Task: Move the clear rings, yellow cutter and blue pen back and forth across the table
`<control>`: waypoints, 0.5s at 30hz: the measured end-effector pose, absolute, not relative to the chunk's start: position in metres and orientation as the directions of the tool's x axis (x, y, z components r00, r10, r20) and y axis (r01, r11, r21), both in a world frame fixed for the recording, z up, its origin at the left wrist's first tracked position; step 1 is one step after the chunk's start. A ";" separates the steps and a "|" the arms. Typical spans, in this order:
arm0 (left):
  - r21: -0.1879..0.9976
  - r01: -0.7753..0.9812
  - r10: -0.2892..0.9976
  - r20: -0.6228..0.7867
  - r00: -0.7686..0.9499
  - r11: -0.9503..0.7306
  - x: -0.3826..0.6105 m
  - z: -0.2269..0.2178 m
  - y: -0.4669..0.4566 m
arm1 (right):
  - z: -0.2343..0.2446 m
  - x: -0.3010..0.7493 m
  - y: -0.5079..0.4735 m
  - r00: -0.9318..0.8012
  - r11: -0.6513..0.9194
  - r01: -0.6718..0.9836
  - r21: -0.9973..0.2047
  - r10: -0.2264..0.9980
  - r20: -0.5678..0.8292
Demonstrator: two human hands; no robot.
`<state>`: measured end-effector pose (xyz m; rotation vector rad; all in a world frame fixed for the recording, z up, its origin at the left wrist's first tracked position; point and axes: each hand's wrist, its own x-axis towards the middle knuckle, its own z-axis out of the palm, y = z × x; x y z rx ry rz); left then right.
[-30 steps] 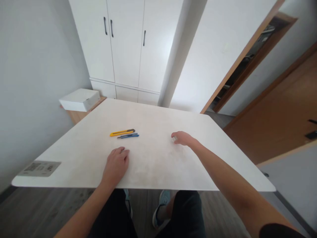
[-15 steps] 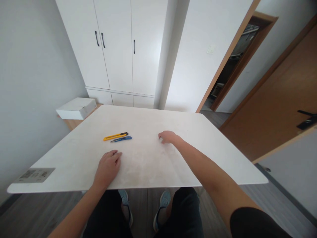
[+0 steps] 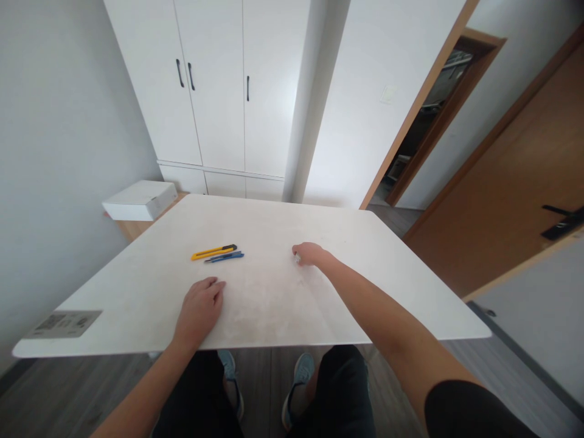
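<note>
Gripping, the right hand obscures a pale object.

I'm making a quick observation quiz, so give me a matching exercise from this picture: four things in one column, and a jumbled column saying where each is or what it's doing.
Things
1. Yellow knife
2. Left hand
3. Right hand
4. White box

Places and states
A. Gripping a small whitish object
B. On wooden furniture beyond the table's left edge
C. Lying just past the blue knife, as seen by the person
D. Resting palm down on the white table

Right pairs: 1-C, 2-D, 3-A, 4-B
</note>
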<state>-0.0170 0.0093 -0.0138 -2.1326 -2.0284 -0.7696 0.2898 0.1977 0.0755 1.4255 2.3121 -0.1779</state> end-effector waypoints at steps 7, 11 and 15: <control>0.268 0.959 0.909 0.416 -0.031 -0.090 -0.015 -0.012 0.008 | 0.074 0.292 0.198 -0.378 0.442 0.893 0.088 0.840 -0.388; 0.276 0.957 0.911 0.410 -0.034 -0.089 -0.015 -0.009 0.008 | 0.076 0.291 0.198 -0.385 0.454 0.887 0.086 0.829 -0.405; 0.277 0.955 0.909 0.416 -0.022 -0.103 -0.018 -0.012 0.009 | 0.077 0.292 0.196 -0.395 0.445 0.894 0.046 0.834 -0.386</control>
